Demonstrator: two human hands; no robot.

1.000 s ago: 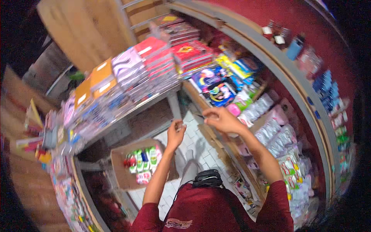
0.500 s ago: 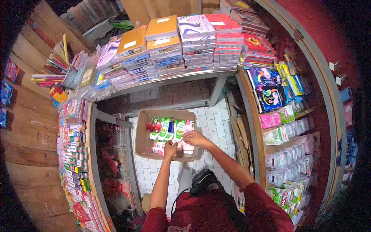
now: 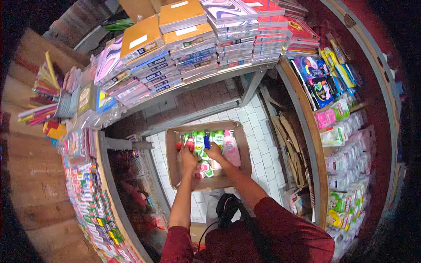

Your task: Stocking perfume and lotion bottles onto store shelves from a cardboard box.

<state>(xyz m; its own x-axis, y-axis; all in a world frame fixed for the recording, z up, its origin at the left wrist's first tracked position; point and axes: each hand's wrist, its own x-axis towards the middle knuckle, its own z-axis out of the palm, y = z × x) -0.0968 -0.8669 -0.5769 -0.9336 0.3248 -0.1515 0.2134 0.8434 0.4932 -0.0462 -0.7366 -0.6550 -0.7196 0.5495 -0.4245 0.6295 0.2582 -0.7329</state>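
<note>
An open cardboard box [image 3: 172, 168] sits on the tiled floor in front of me with several bottles in it. My left hand [image 3: 188, 159] reaches into its left part, fingers bent over the lower end of a red bottle [image 3: 190, 143]. At the middle of the box, my right hand [image 3: 214, 152] has its fingers closed on a small dark blue item [image 3: 207, 140] whose kind I cannot make out. Green-and-white bottles [image 3: 200, 139] lie around it. A large pink bottle [image 3: 231, 150] lies along the right side. Below my hands are pink-and-white containers [image 3: 205, 169], partly covered.
Wrapped notebooks in stacks [image 3: 190, 52] fill the shelf beyond the box. Small cartons [image 3: 94, 206] line the left shelf. Packaged goods [image 3: 340, 171] hang or stand on the right shelf, with flattened cardboard [image 3: 287, 147] beneath it.
My left hand has moved up to the red bottle. My right hand has left the pink bottle and shifted left to the blue item. The view has shifted, placing the box further right.
</note>
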